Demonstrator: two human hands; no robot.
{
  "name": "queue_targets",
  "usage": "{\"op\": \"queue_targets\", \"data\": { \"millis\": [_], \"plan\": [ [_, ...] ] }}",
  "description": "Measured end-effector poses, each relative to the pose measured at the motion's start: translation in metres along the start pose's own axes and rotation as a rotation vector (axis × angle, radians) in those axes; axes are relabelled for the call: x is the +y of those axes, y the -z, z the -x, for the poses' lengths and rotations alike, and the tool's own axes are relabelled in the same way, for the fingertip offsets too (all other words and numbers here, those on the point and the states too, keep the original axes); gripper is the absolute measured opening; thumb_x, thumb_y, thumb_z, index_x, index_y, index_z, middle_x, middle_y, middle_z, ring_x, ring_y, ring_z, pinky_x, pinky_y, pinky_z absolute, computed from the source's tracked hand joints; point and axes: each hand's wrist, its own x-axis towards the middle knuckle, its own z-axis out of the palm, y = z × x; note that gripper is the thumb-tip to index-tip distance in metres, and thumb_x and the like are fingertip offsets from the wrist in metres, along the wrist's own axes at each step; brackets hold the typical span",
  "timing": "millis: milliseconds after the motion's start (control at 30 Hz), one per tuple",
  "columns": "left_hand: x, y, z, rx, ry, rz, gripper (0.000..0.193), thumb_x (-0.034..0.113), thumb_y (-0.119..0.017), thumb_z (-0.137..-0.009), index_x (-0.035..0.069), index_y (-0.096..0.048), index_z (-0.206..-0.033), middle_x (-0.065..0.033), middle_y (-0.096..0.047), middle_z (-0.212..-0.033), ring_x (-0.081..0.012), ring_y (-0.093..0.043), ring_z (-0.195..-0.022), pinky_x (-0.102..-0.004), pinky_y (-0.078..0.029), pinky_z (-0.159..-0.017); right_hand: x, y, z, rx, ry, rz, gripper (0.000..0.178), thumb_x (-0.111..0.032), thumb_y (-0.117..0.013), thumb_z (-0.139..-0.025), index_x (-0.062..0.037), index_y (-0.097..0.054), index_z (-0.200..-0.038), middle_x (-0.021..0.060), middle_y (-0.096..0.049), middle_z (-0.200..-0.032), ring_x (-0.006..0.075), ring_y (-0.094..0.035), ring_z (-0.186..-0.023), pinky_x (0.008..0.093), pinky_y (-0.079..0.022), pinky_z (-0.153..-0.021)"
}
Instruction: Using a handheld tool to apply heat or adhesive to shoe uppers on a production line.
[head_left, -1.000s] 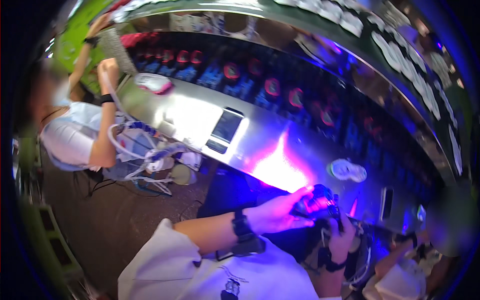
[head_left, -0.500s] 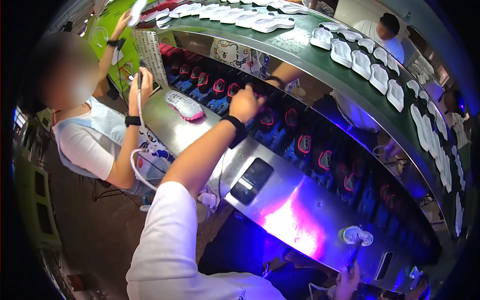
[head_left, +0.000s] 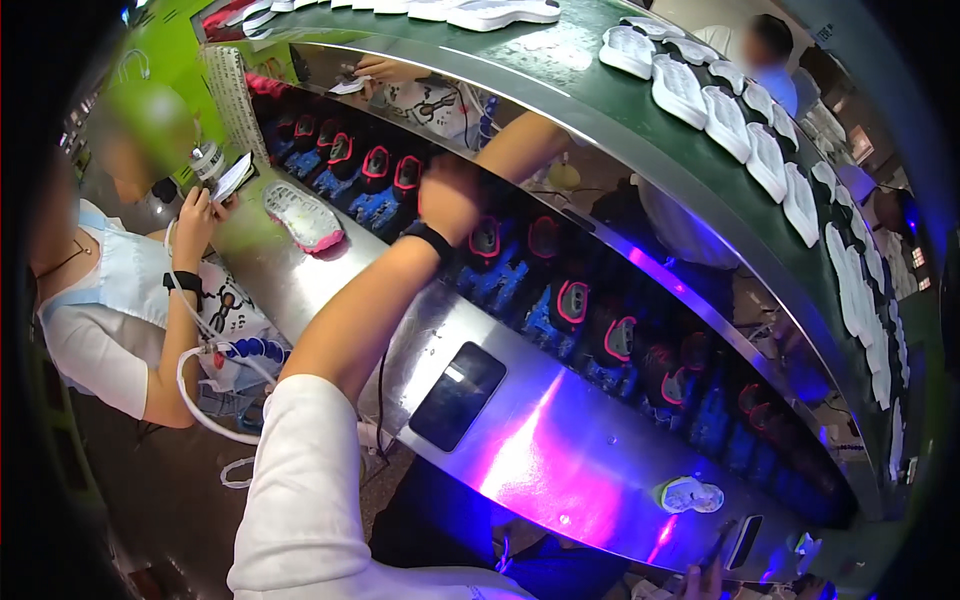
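The dark shoes with red-edged openings (head_left: 485, 238) are standing in a long row along the far side of the table (head_left: 420, 340), their openings showing, probably so that each is staying within arm's reach. Over this row the left hand (head_left: 448, 200) is hovering between two of them; blur is hiding its fingers, so I cannot tell how far its grip is closing or whether it is holding anything. The arm is crossing the table, passing left of a phone (head_left: 458, 397) that is lying flat. Further left a white sole with a pink end (head_left: 303, 217) is resting by itself, while a co-worker's hand (head_left: 197, 212) is holding a pale piece up. The right hand (head_left: 705, 582) is barely showing at the lower edge, its grip unreadable; a small pale tub (head_left: 690, 495) is sitting near it, seemingly for easy reach. Above, a green belt (head_left: 560, 55) is carrying white soles (head_left: 725, 120), apparently spaced for separate handling.
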Motion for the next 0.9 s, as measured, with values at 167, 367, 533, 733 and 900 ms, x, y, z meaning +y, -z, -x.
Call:
{"op": "queue_targets", "data": {
  "millis": [167,367,533,733,900],
  "plan": [
    [0.112,-0.056,0.008,-0.216,0.043,0.19,0.036,0.033,-0.062,-0.092,0.006,-0.067,-0.115,-0.0277,-0.065,-0.118,-0.0392,-0.068,-0.107,-0.0478,-0.057,-0.092,-0.036,-0.059,0.035,-0.035,0.063,0.111,0.029,-0.011,-0.07,-0.096,0.0038,-0.063,-0.12,-0.0008,-0.059,-0.081,0.0078,-0.048,-0.063,0.0236,-0.04,-0.057],
    [0.11,-0.032,0.019,-0.459,0.352,0.25,0.035,0.029,-0.059,-0.096,0.004,-0.065,-0.12,-0.0234,-0.07,-0.114,-0.0374,-0.073,-0.097,-0.048,-0.06,-0.083,0.019,-0.013,0.025,-0.063,0.329,0.167,0.037,-0.009,-0.067,-0.098,0.0054,-0.06,-0.13,-0.0008,-0.059,-0.082,0.0077,-0.05,-0.066,0.0242,-0.041,-0.058],
    [0.129,0.108,0.121,-0.449,0.516,1.367,0.037,0.024,-0.069,-0.096,0.002,-0.061,-0.124,-0.0117,-0.071,-0.108,-0.0225,-0.072,-0.09,-0.034,-0.06,-0.078,0.032,-0.018,0.03,-0.104,0.256,-0.054,0.036,-0.017,-0.06,-0.101,0.0008,-0.06,-0.133,-0.0025,-0.055,-0.07,0.0023,-0.044,-0.057,0.0194,-0.033,-0.051],
    [0.234,0.214,0.252,-0.812,0.628,1.963,0.041,0.021,-0.07,-0.096,0.0,-0.055,-0.128,-0.0118,-0.068,-0.111,-0.0204,-0.071,-0.097,-0.0346,-0.06,-0.082,0.019,-0.034,0.052,-0.267,0.198,-0.112,0.039,-0.009,-0.068,-0.094,0.0025,-0.064,-0.131,0.001,-0.068,-0.083,0.0075,-0.059,-0.073,0.0217,-0.047,-0.066],
    [0.286,0.259,0.322,-0.286,-0.206,1.377,0.068,0.013,-0.087,-0.079,0.002,-0.05,-0.134,-0.0158,-0.062,-0.128,-0.0308,-0.062,-0.122,-0.0456,-0.052,-0.101,-0.006,-0.035,0.075,-0.337,0.423,-0.108,0.035,-0.008,-0.069,-0.093,0.0042,-0.067,-0.126,0.0029,-0.067,-0.085,0.0102,-0.061,-0.075,0.025,-0.049,-0.07]
  ]
}}
